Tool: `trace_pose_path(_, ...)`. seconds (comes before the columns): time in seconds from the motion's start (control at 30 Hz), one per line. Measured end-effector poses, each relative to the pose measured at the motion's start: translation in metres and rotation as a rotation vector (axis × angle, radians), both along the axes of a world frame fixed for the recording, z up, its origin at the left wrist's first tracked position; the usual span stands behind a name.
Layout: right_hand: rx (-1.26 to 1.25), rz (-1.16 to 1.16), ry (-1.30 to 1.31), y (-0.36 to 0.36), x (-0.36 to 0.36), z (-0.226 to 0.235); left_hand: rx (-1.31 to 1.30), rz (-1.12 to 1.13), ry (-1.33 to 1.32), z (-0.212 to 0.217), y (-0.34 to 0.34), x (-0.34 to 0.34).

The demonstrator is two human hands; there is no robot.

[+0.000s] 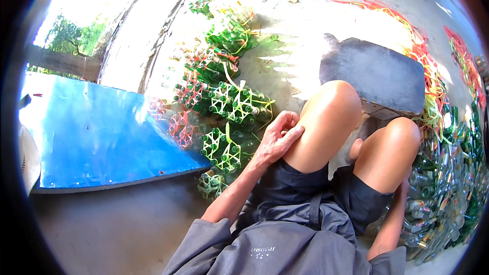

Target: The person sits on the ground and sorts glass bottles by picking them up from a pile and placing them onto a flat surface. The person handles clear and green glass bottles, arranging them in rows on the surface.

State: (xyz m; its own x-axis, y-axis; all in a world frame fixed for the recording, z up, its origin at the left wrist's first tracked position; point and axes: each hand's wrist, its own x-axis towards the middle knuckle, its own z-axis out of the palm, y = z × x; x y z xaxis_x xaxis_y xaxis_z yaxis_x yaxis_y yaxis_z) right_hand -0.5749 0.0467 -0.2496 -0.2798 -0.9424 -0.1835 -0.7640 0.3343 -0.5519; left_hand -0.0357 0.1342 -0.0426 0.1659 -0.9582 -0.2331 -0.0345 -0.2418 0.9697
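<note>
Seated person viewed from above, knees raised over a concrete floor (127, 224). Largest item: a blue board (97, 137) lying flat on the floor at the person's left. Ahead of the knees, a dark grey slab (379, 74) rests on the floor. At the right, a loose heap of bottles (448, 188), green and clear, too many and too jumbled to count. Between board and left knee lies a row of bundles (229, 117) of green bottles, laid on their sides and tied with red or yellow straps; about eight bundles show, the farthest blurred. Loose straps (425, 46), red, orange and yellow, trail beyond the slab. The left hand (279, 137) rests on the left knee (328, 117), fingers curled against the skin, grip empty. The right hand (405, 186) is hidden behind the right knee beside the heap; its grip cannot be told.
</note>
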Motion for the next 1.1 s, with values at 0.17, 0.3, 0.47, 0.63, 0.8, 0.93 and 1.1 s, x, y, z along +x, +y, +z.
trace_pose_path(0.17,0.080,0.022,0.118,-0.001,-0.001,-0.009,0.022,0.044,-0.101,-0.007,0.018,0.005)
trace_pose_path(0.3,0.139,0.055,0.182,-0.005,0.006,-0.010,-0.006,0.103,-0.156,-0.007,0.018,0.003)
trace_pose_path(0.47,0.217,0.097,0.262,-0.008,0.009,-0.013,-0.076,0.103,-0.087,-0.003,0.015,0.001)
trace_pose_path(0.63,0.278,0.147,0.322,-0.016,0.003,-0.015,-0.087,-0.012,-0.138,0.016,0.000,-0.009)
trace_pose_path(0.8,0.296,0.257,0.372,-0.021,0.020,0.010,-0.084,-0.004,-0.294,0.029,0.004,-0.011)
trace_pose_path(0.93,0.191,0.295,0.428,-0.022,0.024,0.060,-0.225,-0.004,-0.434,0.027,0.003,-0.022)
trace_pose_path(1.1,-0.064,0.316,0.408,-0.027,0.048,0.137,-0.353,-0.008,-0.572,0.048,-0.009,-0.037)
